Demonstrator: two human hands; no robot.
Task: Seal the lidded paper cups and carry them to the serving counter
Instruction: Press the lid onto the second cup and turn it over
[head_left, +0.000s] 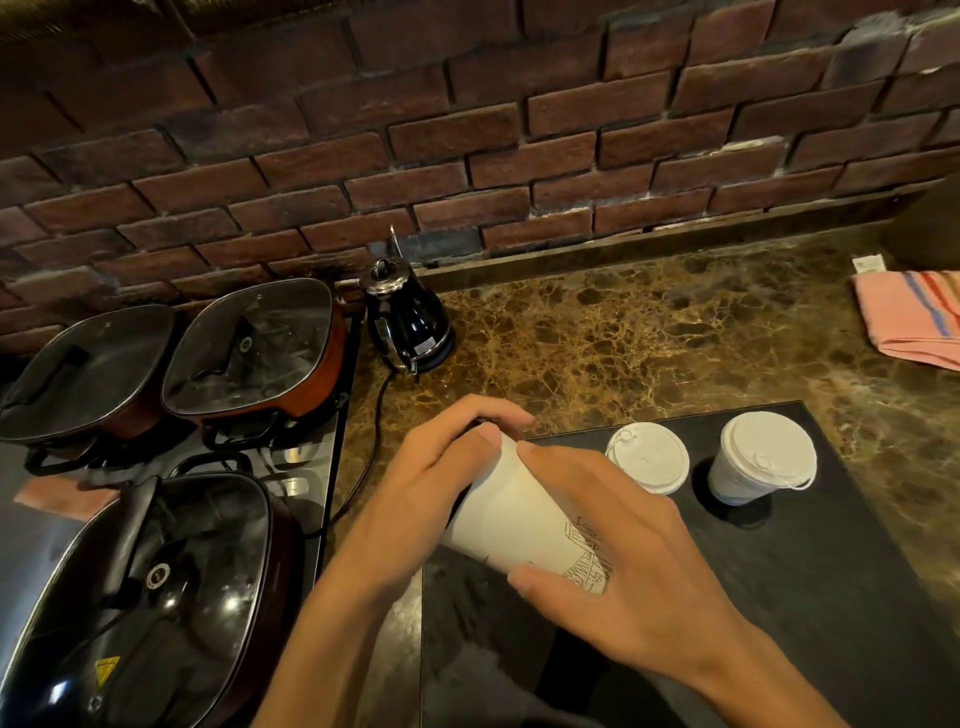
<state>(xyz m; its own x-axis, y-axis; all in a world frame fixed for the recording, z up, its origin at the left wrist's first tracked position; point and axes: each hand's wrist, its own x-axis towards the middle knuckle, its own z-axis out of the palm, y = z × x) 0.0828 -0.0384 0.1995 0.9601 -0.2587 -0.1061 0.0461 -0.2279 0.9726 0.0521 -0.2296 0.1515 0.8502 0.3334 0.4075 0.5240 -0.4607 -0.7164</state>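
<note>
Paper cup, white and printed, is held tilted above the black tray, at about 9 o'clock from two lidded cups standing there. It is gripped by both hands: the left hand is curled round the far end, the right hand wrapped round the printed wall. Thin paper is judged light and easily crushed, the lid likely to pop off; hold is best taken mid-wall, gently, kept upright.

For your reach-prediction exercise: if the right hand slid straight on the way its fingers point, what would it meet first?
Probably the left hand, which grips the same tilted paper cup that the right hand holds; its fingers point up-left along the cup. Depth is uncertain.
</note>
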